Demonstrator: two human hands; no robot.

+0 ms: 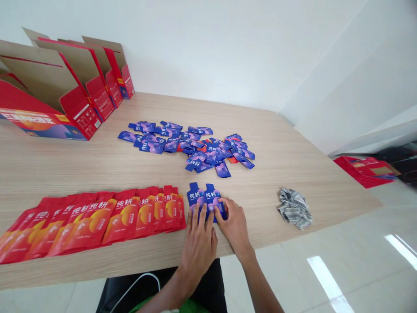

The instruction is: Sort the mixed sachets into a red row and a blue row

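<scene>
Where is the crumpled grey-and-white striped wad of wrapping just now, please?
In the head view the crumpled wad lies on the light wooden table near the front edge, to the right of the right hand, which touches two blue foil pouches.

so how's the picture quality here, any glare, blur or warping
Head view: soft, even light with only faint shadows beside the left hand and right hand; white glare patches on the glossy floor, lower right; the table edge bows from wide-lens warping; the blue pouches under the fingers are sharp, print readable.
</scene>
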